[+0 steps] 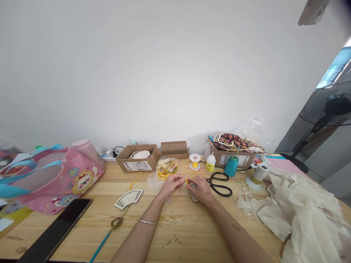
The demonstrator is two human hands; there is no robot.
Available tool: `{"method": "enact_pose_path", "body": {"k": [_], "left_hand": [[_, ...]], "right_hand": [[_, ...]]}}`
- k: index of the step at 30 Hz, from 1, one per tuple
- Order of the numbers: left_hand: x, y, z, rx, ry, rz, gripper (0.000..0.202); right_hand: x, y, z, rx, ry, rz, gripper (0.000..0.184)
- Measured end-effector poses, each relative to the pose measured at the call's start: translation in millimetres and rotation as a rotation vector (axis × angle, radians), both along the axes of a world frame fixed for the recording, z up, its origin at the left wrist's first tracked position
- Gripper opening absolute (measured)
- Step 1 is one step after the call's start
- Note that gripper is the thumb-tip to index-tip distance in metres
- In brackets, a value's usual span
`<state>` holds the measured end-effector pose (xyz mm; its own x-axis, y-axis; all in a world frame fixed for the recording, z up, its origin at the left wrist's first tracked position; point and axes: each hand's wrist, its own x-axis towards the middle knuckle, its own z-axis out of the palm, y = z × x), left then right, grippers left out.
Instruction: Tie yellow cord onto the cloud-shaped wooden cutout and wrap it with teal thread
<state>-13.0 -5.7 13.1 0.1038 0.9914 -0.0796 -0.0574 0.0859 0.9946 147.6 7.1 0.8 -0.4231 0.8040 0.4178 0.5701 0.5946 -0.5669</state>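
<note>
Head view: hands close together over the wooden counter (189, 223). Left hand (172, 183) and right hand (200, 188) both pinch yellow cord (187, 181), a short bit showing in the gap. Pale object (194, 197) under right hand, mostly hidden. Clock from the cord: plastic bag of yellow cords (168, 168), 10, near left hand; thread spool (195, 164), 1; glue bottle (210, 163), 2; black-handled scissors (210, 180), 3, just beside right hand; fan-shaped cutout (128, 199), between 8 and 9, well apart.

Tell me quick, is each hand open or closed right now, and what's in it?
Left hand: closed, pinching yellow cord.
Right hand: closed, seems to pinch the same cord.
</note>
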Motion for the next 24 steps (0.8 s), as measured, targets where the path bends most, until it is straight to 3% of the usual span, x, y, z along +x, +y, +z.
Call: {"method": "enact_pose_path", "body": {"k": [3, 9, 12, 15, 19, 22, 24], "left_hand": [[0, -1, 0.6, -0.040, -0.060, 0.013, 0.031], [5, -1, 3.5, -0.161, -0.155, -0.020, 0.031], [7, -3, 9.2, -0.211, -0.162, -0.040, 0.030], [8, -9, 20.5, -0.226, -0.139, -0.042, 0.028], [1, -28, 41.3, -0.207, -0.116, -0.057, 0.023], [-14, -43, 55.7, -0.221, -0.349, -0.136, 0.015], [-26, -49, 61.6, -0.266, -0.571, -0.103, 0.016]], "right_hand": [[2, 0, -2.0, 0.032, -0.021, 0.001, 0.010], [6, 0, -6.7, 0.133, 0.242, -0.144, 0.018], [2, -1, -4.7, 0.106, 0.254, -0.176, 0.017], [-7, -8, 4.1, -0.012, 0.207, -0.082, 0.024], [-17, -27, 20.3, -0.222, 0.255, 0.052, 0.019], [-18, -46, 32.9, -0.516, 0.467, 0.031, 0.027], [-16, -57, 41.4, -0.686, 0.600, 0.000, 0.033]]}}
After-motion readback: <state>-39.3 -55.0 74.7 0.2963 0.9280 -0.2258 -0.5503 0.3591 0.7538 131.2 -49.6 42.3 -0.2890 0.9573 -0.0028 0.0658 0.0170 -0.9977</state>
